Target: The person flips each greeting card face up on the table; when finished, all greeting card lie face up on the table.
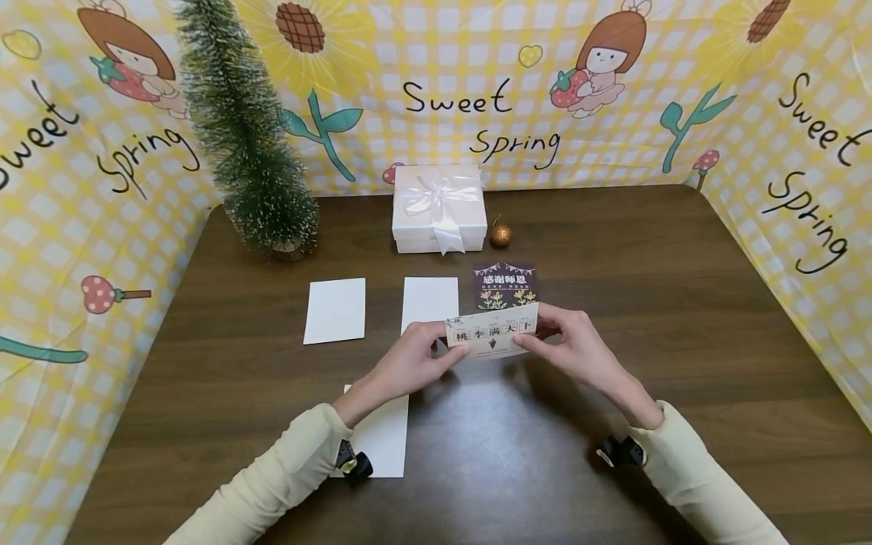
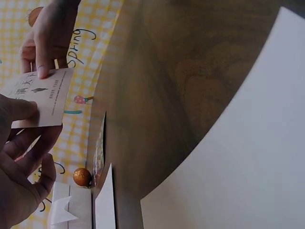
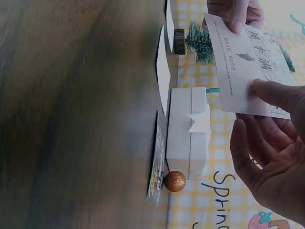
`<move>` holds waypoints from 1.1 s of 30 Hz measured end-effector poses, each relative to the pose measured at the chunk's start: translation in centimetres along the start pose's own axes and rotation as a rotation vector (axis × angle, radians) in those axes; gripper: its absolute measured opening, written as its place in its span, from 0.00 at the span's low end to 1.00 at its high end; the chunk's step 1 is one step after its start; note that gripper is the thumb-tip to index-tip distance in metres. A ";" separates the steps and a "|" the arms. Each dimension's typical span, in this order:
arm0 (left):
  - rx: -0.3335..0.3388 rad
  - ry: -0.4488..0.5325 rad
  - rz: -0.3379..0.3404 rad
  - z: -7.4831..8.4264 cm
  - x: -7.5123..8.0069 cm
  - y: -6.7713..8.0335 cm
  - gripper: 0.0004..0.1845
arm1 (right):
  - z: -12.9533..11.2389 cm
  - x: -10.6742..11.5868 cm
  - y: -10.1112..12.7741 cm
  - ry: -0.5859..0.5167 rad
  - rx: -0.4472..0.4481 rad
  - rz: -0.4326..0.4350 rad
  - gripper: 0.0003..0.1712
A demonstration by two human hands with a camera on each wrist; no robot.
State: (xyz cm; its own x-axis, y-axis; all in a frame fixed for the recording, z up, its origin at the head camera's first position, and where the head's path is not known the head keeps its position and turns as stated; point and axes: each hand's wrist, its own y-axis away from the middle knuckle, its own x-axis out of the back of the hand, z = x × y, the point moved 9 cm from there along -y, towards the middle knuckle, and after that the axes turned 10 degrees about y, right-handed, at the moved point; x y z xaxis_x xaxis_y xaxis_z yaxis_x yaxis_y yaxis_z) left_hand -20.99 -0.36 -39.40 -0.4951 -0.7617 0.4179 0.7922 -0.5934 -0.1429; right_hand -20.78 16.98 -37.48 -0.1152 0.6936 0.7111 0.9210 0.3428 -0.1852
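Between both hands a cream greeting card [image 1: 492, 333] printed with dark Chinese characters is held up off the table. My left hand [image 1: 424, 354] pinches its left end, thumb on the printed face and fingers behind. At the other end my right hand [image 1: 577, 350] pinches it the same way, as the right wrist view shows with the thumb lying across the card [image 3: 238, 71]. Just beyond the held card, a dark purple card [image 1: 506, 281] with flowers and white characters lies on the table, its lower edge covered.
White cards lie at the left [image 1: 335, 310], at centre [image 1: 431, 299] and under the left forearm [image 1: 381, 435]. Behind stand a white gift box [image 1: 439, 212] with a ribbon, a copper bauble [image 1: 500, 233] and a small frosted tree [image 1: 262, 166]. A yellow checked cloth [image 1: 436, 45] encloses the table.
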 end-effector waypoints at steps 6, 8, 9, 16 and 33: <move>0.035 0.019 0.067 -0.6 0.3 -0.2 0.11 | 0.9 0.4 -0.2 -0.038 -0.093 -0.028 0.12; 0.029 0.021 0.099 -0.7 0.4 -0.4 0.09 | 1.2 0.6 -0.2 -0.043 -0.128 -0.038 0.12; 0.025 0.024 0.106 -0.7 0.4 -0.5 0.09 | 1.4 0.6 -0.2 -0.044 -0.143 -0.042 0.12; 0.065 0.054 0.131 -0.9 -0.4 -1.3 0.08 | 3.1 0.9 0.7 0.075 -0.222 0.003 0.10; 0.218 -0.389 -0.007 -3.4 -4.3 -2.4 0.06 | 6.6 -1.4 2.0 0.265 -0.340 -0.225 0.12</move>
State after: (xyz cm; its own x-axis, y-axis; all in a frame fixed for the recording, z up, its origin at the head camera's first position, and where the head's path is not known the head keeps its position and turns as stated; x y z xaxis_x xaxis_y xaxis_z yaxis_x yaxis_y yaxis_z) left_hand -21.96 3.44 -43.90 -0.3628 -0.5783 0.7307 0.8666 -0.4977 0.0363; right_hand -21.22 20.89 -43.33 -0.2675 0.4259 0.8643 0.9586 0.2090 0.1937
